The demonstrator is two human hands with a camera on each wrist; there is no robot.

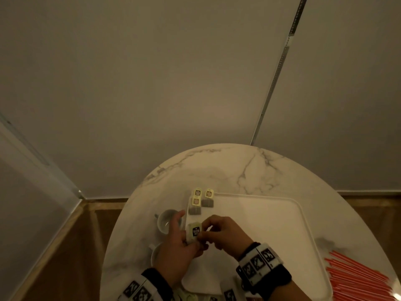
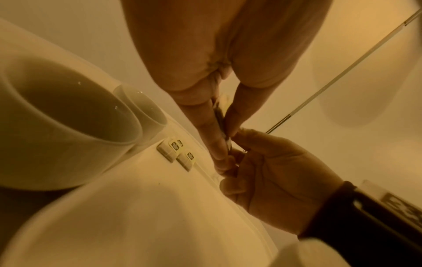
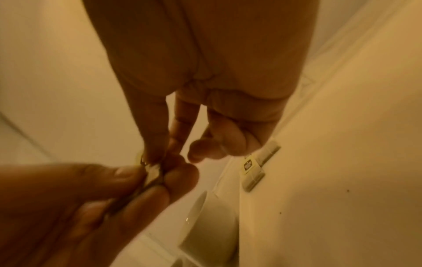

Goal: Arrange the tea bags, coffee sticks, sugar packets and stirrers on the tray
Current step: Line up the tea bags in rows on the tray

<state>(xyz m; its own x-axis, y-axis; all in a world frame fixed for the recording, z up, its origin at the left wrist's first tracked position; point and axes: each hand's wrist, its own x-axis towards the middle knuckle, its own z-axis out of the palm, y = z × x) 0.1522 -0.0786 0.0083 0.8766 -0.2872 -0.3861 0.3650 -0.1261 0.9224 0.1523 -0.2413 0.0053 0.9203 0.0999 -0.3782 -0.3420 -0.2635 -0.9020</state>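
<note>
Both hands hold one pale green tea bag packet [image 1: 193, 231] with a dark label, just above the left edge of the white tray [image 1: 271, 216]. My left hand [image 1: 184, 240] grips its left side and lower end. My right hand [image 1: 213, 230] pinches its right edge between thumb and fingertips. Three tea bags with yellow tags [image 1: 200, 202] lie at the tray's far left corner; they show small in the left wrist view [image 2: 177, 153] and the right wrist view [image 3: 253, 169]. Red stirrers [image 1: 360, 279] lie heaped on the table to the right of the tray.
Two white cups [image 1: 167, 221] stand on the round marble table [image 1: 227, 168] left of the tray, close beside my left hand. More green packets [image 1: 188, 297] lie at the near table edge. Walls rise close behind the table.
</note>
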